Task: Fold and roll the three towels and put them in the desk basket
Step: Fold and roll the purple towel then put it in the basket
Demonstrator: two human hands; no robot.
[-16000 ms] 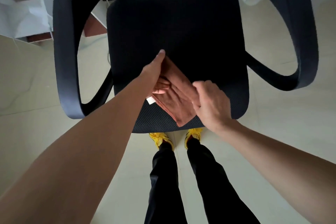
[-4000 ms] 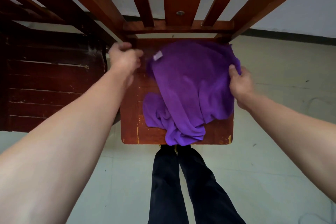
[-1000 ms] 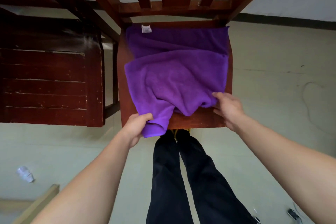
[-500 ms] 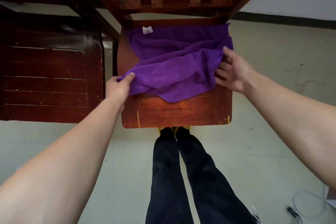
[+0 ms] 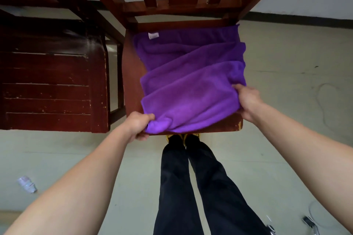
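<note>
A purple towel (image 5: 189,80) lies spread over the seat of a red-brown wooden chair (image 5: 131,74), rumpled in broad creases, with a white label near its far left corner. My left hand (image 5: 138,125) pinches the towel's near left corner at the seat's front edge. My right hand (image 5: 248,101) grips the near right corner, a little farther back. The other towels and the basket are out of sight.
A dark wooden cabinet (image 5: 51,82) stands close to the chair's left side. My legs (image 5: 193,187) are right in front of the seat. A crumpled plastic bottle (image 5: 26,184) lies on the floor at the left, and cables (image 5: 309,223) at the lower right.
Half a second ago my hands held the near edge folded back toward the middle of the seat; they have pulled it forward to the front edge, so the towel lies spread out.
</note>
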